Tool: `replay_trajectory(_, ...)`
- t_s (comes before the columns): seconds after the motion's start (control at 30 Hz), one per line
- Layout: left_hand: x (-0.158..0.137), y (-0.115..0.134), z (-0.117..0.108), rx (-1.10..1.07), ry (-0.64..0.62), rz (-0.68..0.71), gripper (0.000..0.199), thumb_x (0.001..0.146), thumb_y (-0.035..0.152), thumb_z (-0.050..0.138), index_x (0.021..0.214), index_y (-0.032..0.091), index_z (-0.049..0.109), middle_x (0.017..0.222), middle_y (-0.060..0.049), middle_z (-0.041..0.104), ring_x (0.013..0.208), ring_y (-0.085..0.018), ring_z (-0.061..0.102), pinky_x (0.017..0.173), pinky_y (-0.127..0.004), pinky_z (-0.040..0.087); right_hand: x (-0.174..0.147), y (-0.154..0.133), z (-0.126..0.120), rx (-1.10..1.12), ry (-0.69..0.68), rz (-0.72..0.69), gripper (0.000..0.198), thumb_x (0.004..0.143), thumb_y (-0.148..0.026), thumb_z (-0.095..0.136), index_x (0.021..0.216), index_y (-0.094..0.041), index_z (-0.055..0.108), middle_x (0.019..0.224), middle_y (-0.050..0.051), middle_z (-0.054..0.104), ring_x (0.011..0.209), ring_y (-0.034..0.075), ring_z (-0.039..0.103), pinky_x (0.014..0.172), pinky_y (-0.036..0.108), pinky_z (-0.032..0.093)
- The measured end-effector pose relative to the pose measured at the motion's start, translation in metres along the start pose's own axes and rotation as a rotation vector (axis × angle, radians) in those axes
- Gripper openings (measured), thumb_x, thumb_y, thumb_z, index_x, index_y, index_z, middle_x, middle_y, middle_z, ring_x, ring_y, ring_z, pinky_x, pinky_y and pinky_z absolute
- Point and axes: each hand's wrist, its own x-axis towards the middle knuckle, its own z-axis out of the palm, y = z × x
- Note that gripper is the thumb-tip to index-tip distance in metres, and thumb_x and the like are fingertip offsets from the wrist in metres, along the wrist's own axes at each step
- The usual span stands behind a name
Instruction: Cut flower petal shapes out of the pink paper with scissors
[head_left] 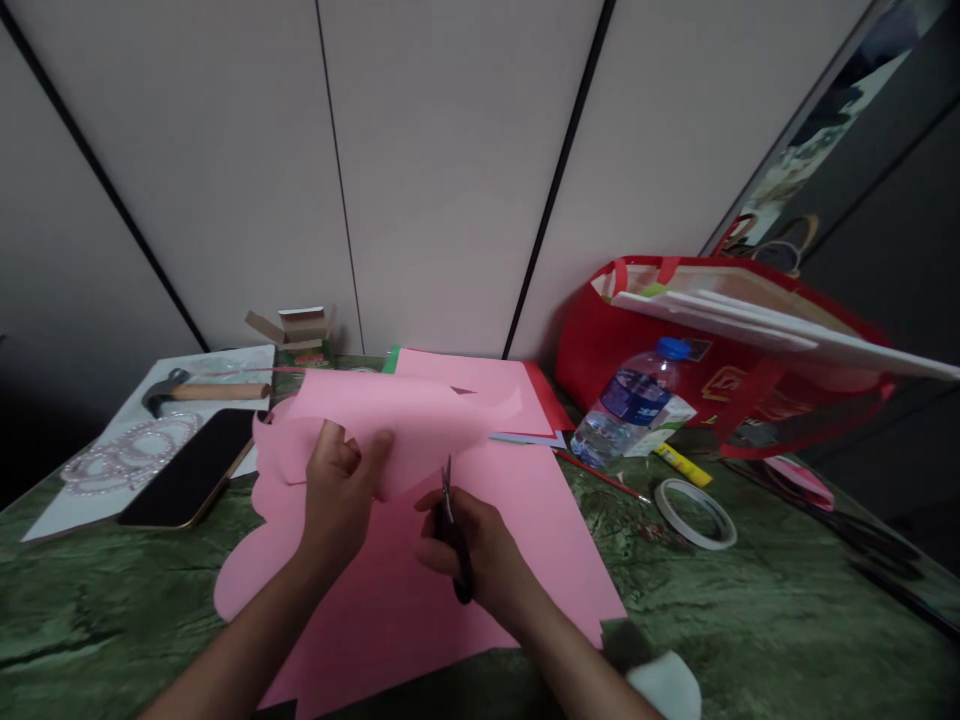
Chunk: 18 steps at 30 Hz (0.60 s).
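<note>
My left hand (341, 480) pinches a sheet of pink paper (420, 420) between thumb and fingers and lifts it off the table, so that it curves. Just right of it, my right hand (480, 550) is closed around the dark handles of a pair of scissors (451, 535). The blades point up and away from me, close to the lower edge of the lifted sheet; whether they touch it I cannot tell. Beneath both hands lie more pink sheets (540, 560), and rounded, scalloped pink edges (251, 575) show at the left.
At left are a hammer (217, 391), a bead string (139, 455), a phone (196, 470) and a small open box (304, 340). At right stand a water bottle (630, 405) and a red bag (600, 330), with a tape roll (696, 514), yellow tube (682, 464) and thin red stick (600, 474).
</note>
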Motion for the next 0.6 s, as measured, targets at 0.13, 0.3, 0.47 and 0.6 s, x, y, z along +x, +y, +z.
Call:
replay_trajectory(0.13, -0.0021, -0.0037, 0.0034, -0.072, -0.121, 0.018, 0.032, 0.071, 0.029, 0.062, 0.067, 0.023, 0.031, 0.051, 0.011, 0.042, 0.042, -0.006, 0.041, 0.036, -0.017, 0.033, 0.0012, -0.0004, -0.0033, 0.033, 0.024, -0.042, 0.029, 0.062, -0.026, 0.072, 0.087, -0.019, 0.059, 0.067, -0.004, 0.051, 0.057, 0.009, 0.045, 0.053, 0.021, 0.035)
replay_trajectory(0.3, -0.0025, -0.0065, 0.0019, -0.067, -0.211, -0.057, 0.040, 0.067, 0.031, 0.067, 0.061, 0.023, 0.028, 0.047, 0.012, 0.038, 0.036, -0.007, 0.046, 0.033, -0.019, 0.036, 0.0029, -0.0008, -0.0053, 0.000, 0.059, -0.074, 0.024, 0.064, -0.022, 0.070, 0.085, -0.017, 0.058, 0.066, -0.004, 0.051, 0.056, 0.009, 0.044, 0.052, 0.020, 0.034)
replay_trajectory(0.47, -0.0038, -0.0052, 0.0025, 0.034, -0.267, -0.202, 0.031, 0.064, 0.032, 0.066, 0.059, 0.021, 0.037, 0.036, 0.010, 0.043, 0.028, -0.008, 0.041, 0.027, -0.020, 0.029, 0.0028, -0.0039, -0.0045, -0.005, 0.068, -0.092, 0.020, 0.064, -0.023, 0.070, 0.076, -0.018, 0.056, 0.063, -0.005, 0.051, 0.055, 0.009, 0.044, 0.052, 0.021, 0.034)
replay_trajectory(0.6, -0.0048, -0.0019, 0.0029, -0.011, -0.403, -0.222, 0.028, 0.070, 0.032, 0.059, 0.049, 0.017, 0.046, 0.031, 0.006, 0.044, 0.025, -0.008, 0.038, 0.027, -0.021, 0.028, 0.0031, -0.0050, -0.0047, 0.000, 0.072, -0.094, 0.021, 0.063, -0.025, 0.071, 0.076, -0.018, 0.057, 0.061, -0.005, 0.049, 0.055, 0.010, 0.043, 0.051, 0.021, 0.034)
